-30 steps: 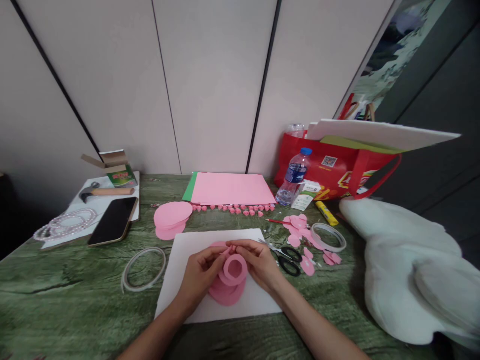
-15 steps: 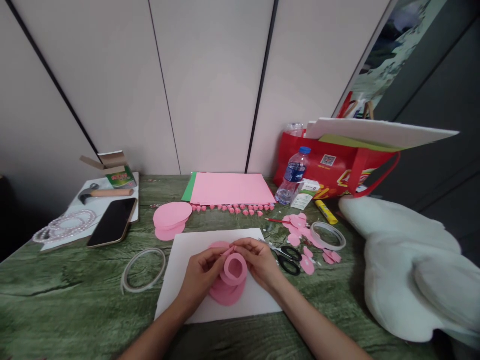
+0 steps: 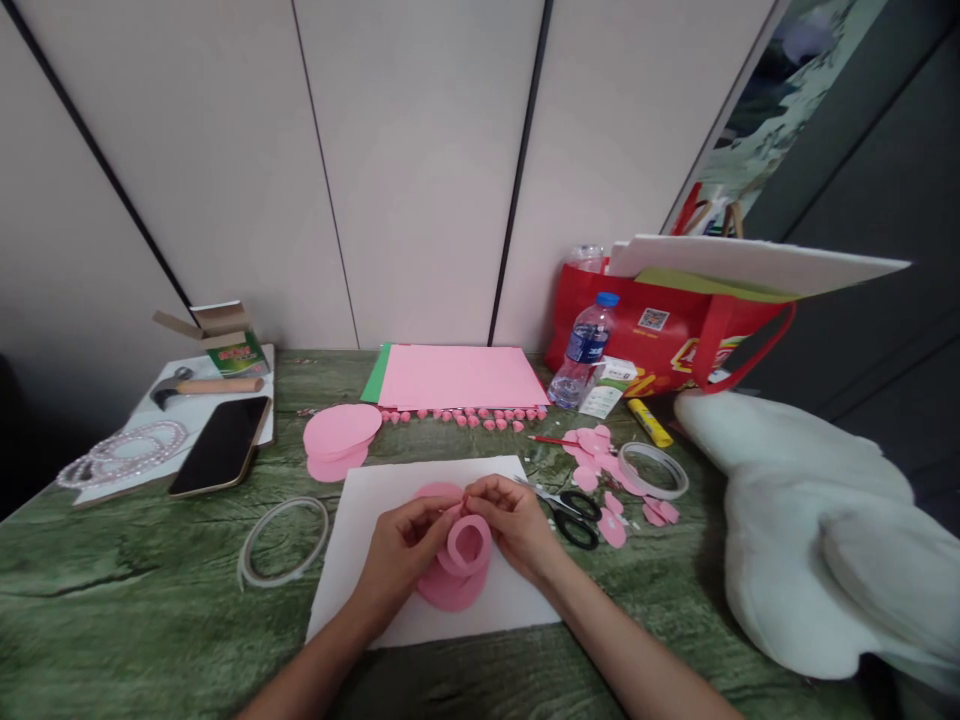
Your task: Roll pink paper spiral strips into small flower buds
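Over a white board [image 3: 360, 610] my hands pinch the far edge of a coiled pink paper spiral [image 3: 484, 545]. My left hand [image 3: 405, 545] grips it from the left with thumb and forefinger. From the right, my right hand [image 3: 514, 525] pinches the same edge, its fingertips almost touching the left ones. The coil has a round opening facing me. Below it lie flat pink paper rounds [image 3: 454, 596], partly covered by the coil and my hands. What exactly sits between the fingertips is too small to tell.
Black-handled scissors [image 3: 577, 518] lie right of the board, near pink scraps [image 3: 589, 445] and a tape roll [image 3: 654, 470]. Another tape roll [image 3: 285, 545] lies left, below pink ovals [image 3: 341, 435]. A phone [image 3: 221, 445], hammer [image 3: 202, 387], bottle [image 3: 585, 350] and white cushion [image 3: 802, 550] stand around.
The coil has tipped and shifted slightly toward me, its opening now a little lower. My hands keep pinching its far edge. The whole view has drifted slightly.
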